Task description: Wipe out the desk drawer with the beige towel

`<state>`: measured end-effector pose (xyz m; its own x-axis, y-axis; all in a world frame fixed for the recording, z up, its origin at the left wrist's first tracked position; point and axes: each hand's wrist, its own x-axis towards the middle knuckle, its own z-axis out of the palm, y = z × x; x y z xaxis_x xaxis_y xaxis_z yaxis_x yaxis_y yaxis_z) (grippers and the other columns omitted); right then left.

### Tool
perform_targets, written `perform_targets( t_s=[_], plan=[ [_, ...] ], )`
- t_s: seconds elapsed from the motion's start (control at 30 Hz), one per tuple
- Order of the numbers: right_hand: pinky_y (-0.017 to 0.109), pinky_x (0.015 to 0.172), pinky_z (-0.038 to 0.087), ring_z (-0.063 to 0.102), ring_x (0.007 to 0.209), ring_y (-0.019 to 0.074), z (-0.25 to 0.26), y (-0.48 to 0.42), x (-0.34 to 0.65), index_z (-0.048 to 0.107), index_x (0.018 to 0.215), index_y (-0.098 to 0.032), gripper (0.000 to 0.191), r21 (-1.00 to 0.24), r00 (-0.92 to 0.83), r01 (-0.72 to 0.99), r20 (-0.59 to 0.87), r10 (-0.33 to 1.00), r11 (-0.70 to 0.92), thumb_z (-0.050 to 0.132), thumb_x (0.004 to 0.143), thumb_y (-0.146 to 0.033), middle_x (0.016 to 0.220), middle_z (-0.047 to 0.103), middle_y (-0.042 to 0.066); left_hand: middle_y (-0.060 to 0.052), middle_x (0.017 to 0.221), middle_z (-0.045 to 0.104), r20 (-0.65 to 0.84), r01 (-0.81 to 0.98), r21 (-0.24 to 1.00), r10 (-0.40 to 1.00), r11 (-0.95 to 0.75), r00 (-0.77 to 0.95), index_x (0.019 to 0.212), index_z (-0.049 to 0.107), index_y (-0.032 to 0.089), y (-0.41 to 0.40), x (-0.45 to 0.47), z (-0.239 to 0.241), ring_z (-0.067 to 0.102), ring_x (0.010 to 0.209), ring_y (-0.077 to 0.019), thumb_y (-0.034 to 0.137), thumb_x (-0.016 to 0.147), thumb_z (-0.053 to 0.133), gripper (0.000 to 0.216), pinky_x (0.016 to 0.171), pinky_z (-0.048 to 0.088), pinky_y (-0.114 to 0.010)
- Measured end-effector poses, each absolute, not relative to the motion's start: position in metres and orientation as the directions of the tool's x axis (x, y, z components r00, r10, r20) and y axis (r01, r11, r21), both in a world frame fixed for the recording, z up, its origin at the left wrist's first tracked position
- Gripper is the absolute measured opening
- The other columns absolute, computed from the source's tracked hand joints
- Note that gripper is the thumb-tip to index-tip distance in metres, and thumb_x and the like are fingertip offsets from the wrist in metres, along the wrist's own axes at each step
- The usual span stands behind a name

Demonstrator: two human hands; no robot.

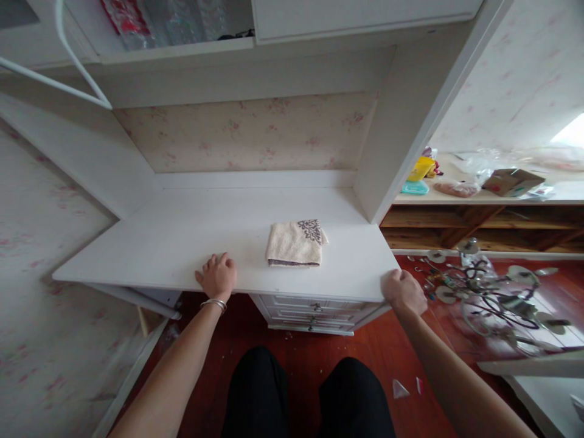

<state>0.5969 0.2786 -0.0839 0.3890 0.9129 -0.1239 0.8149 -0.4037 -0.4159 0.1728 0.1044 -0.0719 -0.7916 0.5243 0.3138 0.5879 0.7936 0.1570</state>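
A white desk top (182, 243) spreads out in front of me. My left hand (217, 275), with a metal bangle on the wrist, grips the desk's front edge near the middle, fingers curled over onto the top. My right hand (403, 292) is closed around the desk's front right corner. A folded cream towel (295, 243) with a dark patterned patch lies on the desk between the two hands, touched by neither.
Drawers (314, 310) sit under the desk's right part. A dismantled chandelier (493, 292) lies on the red floor at right. Behind it, a shelf (483, 198) holds a cardboard box, bags and a yellow item. My dark-trousered knees (310, 395) are below.
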Motion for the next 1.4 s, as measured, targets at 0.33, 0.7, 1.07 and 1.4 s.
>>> perform_targets(
  t_s=[0.33,0.7,1.07,1.4],
  plan=[
    [0.047,0.085,0.048,0.061,0.106,0.0340,-0.0884,0.2795,0.5983,0.063,0.117,-0.022,0.054,-0.409,0.393,0.821,-0.101,0.914,-0.398,0.022,0.092,-0.047,0.116,0.063,0.017,-0.006,0.136,0.055,0.315,0.577,0.180,0.509,0.797,-0.801,0.118,0.065,0.031,0.1035,0.1738,-0.0717,0.050,0.117,-0.0288,0.031,0.091,0.039,0.037,0.105,0.026,-0.059],
    [0.048,0.084,0.049,0.061,0.105,0.0346,-0.0919,0.2812,0.5986,0.063,0.117,-0.022,0.055,-0.402,0.405,0.820,-0.097,0.909,-0.408,0.022,0.092,-0.048,0.115,0.064,0.016,-0.006,0.135,0.055,0.323,0.577,0.192,0.504,0.794,-0.801,0.117,0.065,0.030,0.1035,0.1739,-0.0722,0.050,0.116,-0.0287,0.031,0.091,0.040,0.037,0.105,0.026,-0.057],
    [0.047,0.085,0.048,0.061,0.106,0.0330,-0.0888,0.2804,0.5981,0.064,0.117,-0.021,0.054,-0.411,0.400,0.816,-0.108,0.910,-0.407,0.025,0.092,-0.047,0.114,0.063,0.018,-0.005,0.135,0.056,0.340,0.584,0.177,0.508,0.792,-0.792,0.117,0.064,0.031,0.1034,0.1713,-0.0752,0.050,0.115,-0.0283,0.032,0.091,0.040,0.036,0.103,0.026,-0.056],
    [0.047,0.086,0.048,0.060,0.107,0.0347,-0.0870,0.2794,0.5975,0.062,0.120,-0.020,0.055,-0.403,0.397,0.820,-0.109,0.911,-0.406,0.023,0.092,-0.046,0.117,0.062,0.018,-0.006,0.133,0.057,0.351,0.595,0.176,0.514,0.784,-0.782,0.116,0.066,0.029,0.1030,0.1722,-0.0744,0.051,0.113,-0.0284,0.031,0.090,0.041,0.036,0.102,0.028,-0.055]
  ],
)
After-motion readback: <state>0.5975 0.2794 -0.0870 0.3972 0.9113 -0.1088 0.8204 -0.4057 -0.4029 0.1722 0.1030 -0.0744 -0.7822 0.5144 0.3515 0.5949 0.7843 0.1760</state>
